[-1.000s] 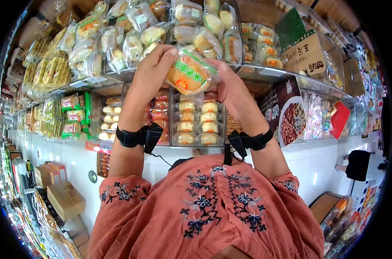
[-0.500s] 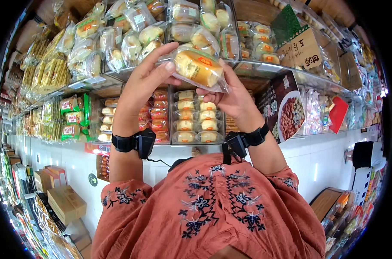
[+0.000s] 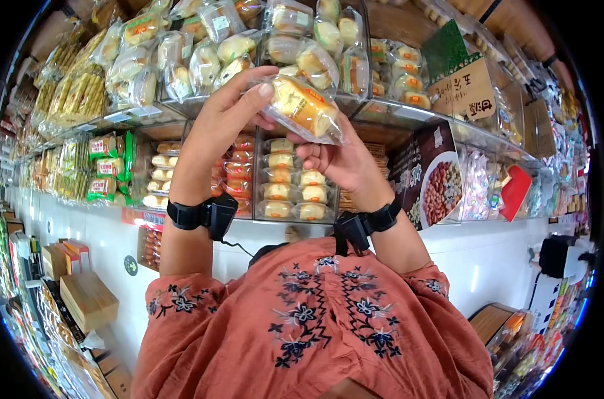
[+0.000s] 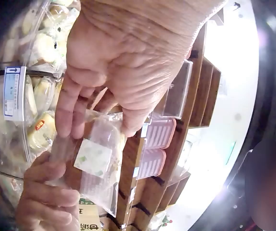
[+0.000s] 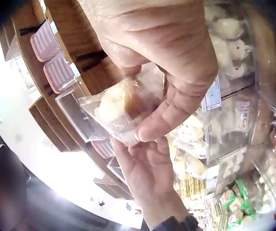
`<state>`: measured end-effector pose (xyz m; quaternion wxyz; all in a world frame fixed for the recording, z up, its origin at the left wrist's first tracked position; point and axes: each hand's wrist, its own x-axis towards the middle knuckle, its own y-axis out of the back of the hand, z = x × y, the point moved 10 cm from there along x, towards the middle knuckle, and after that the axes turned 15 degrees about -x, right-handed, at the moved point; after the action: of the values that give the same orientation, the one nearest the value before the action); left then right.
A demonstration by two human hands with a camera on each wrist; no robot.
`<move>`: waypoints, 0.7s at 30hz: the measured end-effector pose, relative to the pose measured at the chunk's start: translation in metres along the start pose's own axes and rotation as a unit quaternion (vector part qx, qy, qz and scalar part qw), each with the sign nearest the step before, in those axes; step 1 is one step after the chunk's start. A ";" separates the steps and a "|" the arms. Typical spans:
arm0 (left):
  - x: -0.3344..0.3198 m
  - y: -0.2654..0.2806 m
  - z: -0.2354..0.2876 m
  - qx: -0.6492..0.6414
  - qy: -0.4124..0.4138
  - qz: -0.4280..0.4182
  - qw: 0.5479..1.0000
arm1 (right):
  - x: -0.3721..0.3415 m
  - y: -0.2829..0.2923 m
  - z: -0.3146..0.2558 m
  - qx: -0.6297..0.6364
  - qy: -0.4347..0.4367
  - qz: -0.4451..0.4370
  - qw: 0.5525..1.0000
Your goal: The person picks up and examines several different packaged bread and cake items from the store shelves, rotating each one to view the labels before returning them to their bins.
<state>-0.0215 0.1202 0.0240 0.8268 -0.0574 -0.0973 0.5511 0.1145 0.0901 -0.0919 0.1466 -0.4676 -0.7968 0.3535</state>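
Both hands hold a clear-wrapped bread roll above the front of the shelves. The left hand pinches its left end, thumb on top, fingers beneath. At its right end the right hand grips the wrapper, with some fingers curled below. A white label shows on the underside of the package in the left wrist view. In the right wrist view the wrapped bread lies between thumb and fingers of the right hand, and the left hand touches its other side.
Wrapped breads fill the upper bins behind the hands. Packs of small buns stand in a lower bin below. A cardboard sign and a dark panel picturing nuts are to the right. Cardboard boxes sit at lower left.
The package has turned over from its green-printed face to a side showing the bread, then tilted further down at its right. The right hand's fingers have curled below it.
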 end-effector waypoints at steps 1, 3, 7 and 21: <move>0.001 -0.001 0.000 0.005 0.001 0.004 1.000 | 0.000 0.001 0.001 0.005 -0.002 -0.005 1.000; 0.002 -0.003 0.001 0.016 0.003 0.010 1.000 | 0.000 0.002 0.001 0.005 -0.006 -0.018 1.000; 0.007 -0.012 0.003 0.030 0.002 0.017 0.999 | -0.002 0.008 0.000 0.013 -0.009 -0.046 0.999; 0.042 -0.070 0.005 0.100 -0.009 -0.004 0.995 | -0.029 0.035 -0.032 0.056 0.003 -0.088 0.995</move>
<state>0.0557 0.1318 0.0470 0.8296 0.0305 -0.0491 0.5553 0.1695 0.0899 -0.0911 0.2052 -0.3876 -0.8136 0.3818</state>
